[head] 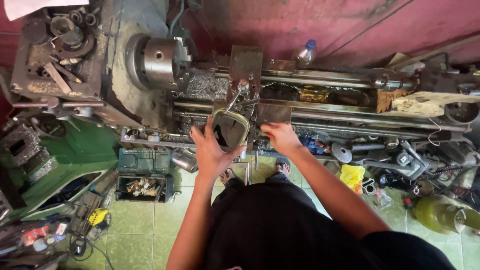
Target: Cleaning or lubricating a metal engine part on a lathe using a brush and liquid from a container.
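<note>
Left hand [212, 150] grips the curved metal housing [230, 130]; right hand [281, 137], just beside, closes on a lathe handle [266, 135].

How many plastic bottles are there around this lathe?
1: a clear plastic bottle with a blue cap stands behind the lathe bed, against the red wall. Others may be hidden among the clutter.

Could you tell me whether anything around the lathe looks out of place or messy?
Metal shavings lie heaped on the lathe bed beside the chuck, and a plastic bottle stands behind the machine.
</note>
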